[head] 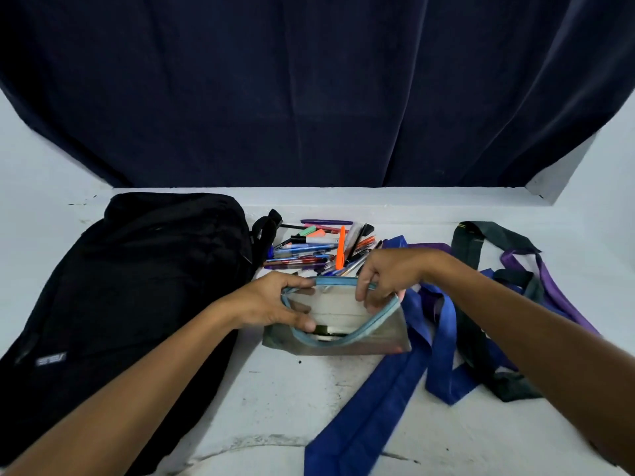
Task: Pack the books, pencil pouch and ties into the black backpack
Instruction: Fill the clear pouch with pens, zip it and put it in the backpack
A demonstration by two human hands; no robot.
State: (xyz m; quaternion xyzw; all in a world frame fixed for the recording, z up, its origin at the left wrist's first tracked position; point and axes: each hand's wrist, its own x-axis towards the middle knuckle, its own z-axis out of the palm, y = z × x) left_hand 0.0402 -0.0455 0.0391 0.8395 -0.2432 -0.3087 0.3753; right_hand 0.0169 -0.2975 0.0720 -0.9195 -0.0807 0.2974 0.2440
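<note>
Pencil pouch (364,333), grey with a blue zipper rim, lies on the white surface (275,389) between the black backpack (137,286) and the ties (446,338). The left hand (271,304) pinches its left rim; the right hand (388,276) grips the far rim, holding the mouth open. A heap of pens (316,249) lies just behind the pouch.
</note>
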